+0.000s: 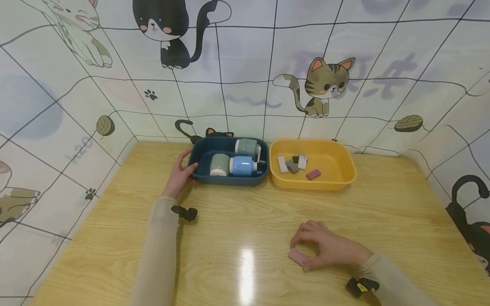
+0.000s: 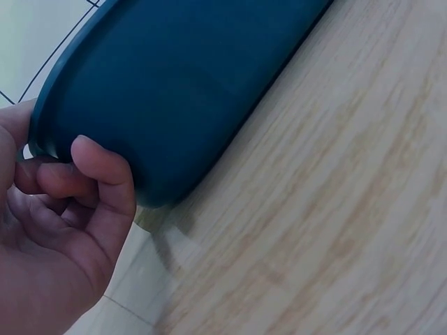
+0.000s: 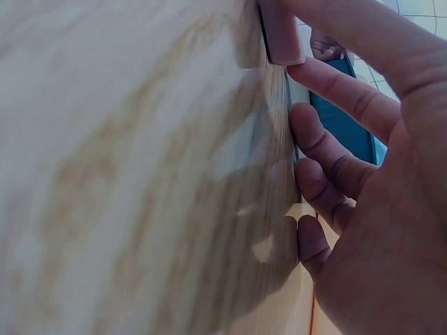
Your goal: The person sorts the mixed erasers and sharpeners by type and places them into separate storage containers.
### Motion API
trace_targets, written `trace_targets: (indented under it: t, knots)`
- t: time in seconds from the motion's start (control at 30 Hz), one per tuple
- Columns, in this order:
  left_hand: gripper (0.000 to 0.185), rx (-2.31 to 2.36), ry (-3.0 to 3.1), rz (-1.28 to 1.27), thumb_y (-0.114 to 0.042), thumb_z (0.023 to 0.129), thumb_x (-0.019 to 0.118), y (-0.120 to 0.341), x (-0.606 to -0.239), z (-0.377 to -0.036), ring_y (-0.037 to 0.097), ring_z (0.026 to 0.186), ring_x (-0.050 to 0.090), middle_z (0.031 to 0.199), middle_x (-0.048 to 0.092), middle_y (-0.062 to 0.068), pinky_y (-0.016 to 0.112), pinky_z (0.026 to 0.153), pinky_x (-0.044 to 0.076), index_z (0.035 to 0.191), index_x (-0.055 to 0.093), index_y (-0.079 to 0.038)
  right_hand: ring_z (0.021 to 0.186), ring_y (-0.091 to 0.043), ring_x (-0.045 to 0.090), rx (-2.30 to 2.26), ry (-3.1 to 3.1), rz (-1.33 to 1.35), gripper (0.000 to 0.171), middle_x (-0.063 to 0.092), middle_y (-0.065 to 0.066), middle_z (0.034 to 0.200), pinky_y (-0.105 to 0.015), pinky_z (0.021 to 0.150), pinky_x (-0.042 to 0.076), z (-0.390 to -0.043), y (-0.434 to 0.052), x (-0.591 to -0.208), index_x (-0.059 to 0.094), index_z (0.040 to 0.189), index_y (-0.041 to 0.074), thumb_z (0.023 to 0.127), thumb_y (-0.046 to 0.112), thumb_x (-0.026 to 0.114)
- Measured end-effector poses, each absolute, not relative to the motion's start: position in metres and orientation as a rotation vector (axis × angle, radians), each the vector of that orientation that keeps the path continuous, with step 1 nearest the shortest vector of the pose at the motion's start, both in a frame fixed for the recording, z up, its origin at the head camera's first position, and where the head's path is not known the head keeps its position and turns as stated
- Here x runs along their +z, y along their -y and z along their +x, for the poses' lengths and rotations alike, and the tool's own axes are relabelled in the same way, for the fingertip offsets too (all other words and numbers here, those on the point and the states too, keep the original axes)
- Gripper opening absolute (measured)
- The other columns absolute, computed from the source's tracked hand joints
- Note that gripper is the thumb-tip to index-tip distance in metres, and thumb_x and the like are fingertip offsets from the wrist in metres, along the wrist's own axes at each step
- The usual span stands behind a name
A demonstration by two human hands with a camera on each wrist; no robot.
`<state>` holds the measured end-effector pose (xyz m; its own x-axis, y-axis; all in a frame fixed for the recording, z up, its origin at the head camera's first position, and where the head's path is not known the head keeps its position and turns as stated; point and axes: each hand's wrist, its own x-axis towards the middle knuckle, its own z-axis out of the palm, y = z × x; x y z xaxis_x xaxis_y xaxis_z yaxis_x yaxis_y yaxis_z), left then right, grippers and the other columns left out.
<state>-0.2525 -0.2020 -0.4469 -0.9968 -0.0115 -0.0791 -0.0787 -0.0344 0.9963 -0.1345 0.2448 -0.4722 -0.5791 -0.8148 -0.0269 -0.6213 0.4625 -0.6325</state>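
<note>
At the left end of the dark blue tray (image 1: 229, 180), my left hand (image 1: 180, 173) grips its rim, the thumb over the edge and the other fingers curled against the outside wall. The left wrist view shows this hand (image 2: 77, 216) at the tray's rounded corner. Low on the right of the table, my right hand (image 1: 325, 244) pinches a small pink eraser (image 1: 297, 256) between thumb and index finger. In the right wrist view the eraser (image 3: 284, 35) is close over the tabletop, with the other fingers loosely bent beside it.
Inside the blue tray lie two grey-green crank pencil sharpeners (image 1: 220, 165) and a blue one (image 1: 242, 165). Beside it stands a yellow tray (image 1: 337, 165) with several small erasers (image 1: 292, 166), white, grey, dark and pink. A cat-printed wall covering (image 1: 245, 97) rises behind the wooden table (image 1: 229, 221).
</note>
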Motion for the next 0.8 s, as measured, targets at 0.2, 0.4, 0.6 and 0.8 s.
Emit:
trace_targets:
  t: [0.2, 0.4, 0.6, 0.8]
  knots:
    - [0.061, 2.200, -2.171, -0.111, -0.003, 0.097, 0.056, 0.203, -0.448, -0.254, 0.016, 0.045, 0.051, 0.062, 0.058, 0.004, 0.023, 0.046, 0.048, 0.150, 0.029, -0.012, 0.100, -0.005, 0.044, -0.870, -2.384, -1.246, 0.041, 0.054, 0.020, 0.107, -0.037, 0.087, 0.035, -0.136, -0.245, -0.475, 0.063, 0.112, 0.033, 0.075, 0.045, 0.080]
    - [0.060, 2.204, -2.169, -0.110, -0.003, 0.097, 0.056, 0.203, -0.448, -0.253, 0.016, 0.045, 0.051, 0.061, 0.057, 0.005, 0.023, 0.046, 0.047, 0.150, 0.030, -0.012, 0.093, -0.005, 0.046, -0.906, -2.354, -1.150, 0.042, 0.055, 0.018, 0.099, -0.034, 0.083, 0.033, -0.137, -0.244, -0.472, 0.062, 0.112, 0.033, 0.076, 0.043, 0.080]
    - [0.060, 2.219, -2.152, -0.096, -0.002, 0.097, 0.055, 0.203, -0.449, -0.253, 0.015, 0.045, 0.050, 0.061, 0.057, 0.006, 0.023, 0.046, 0.047, 0.150, 0.029, -0.011, 0.097, -0.010, 0.045, -0.911, -2.330, -1.004, 0.042, 0.054, 0.018, 0.102, -0.032, 0.084, 0.036, -0.137, -0.244, -0.467, 0.059, 0.111, 0.034, 0.076, 0.041, 0.081]
    - [0.060, 2.240, -2.133, -0.095, -0.001, 0.097, 0.055, 0.203, -0.449, -0.254, 0.015, 0.045, 0.050, 0.063, 0.058, 0.007, 0.023, 0.046, 0.047, 0.150, 0.029, -0.011, 0.095, -0.011, 0.051, -0.972, -2.300, -1.051, 0.042, 0.057, 0.015, 0.103, -0.029, 0.085, 0.042, -0.142, -0.245, -0.463, 0.058, 0.112, 0.028, 0.077, 0.034, 0.081]
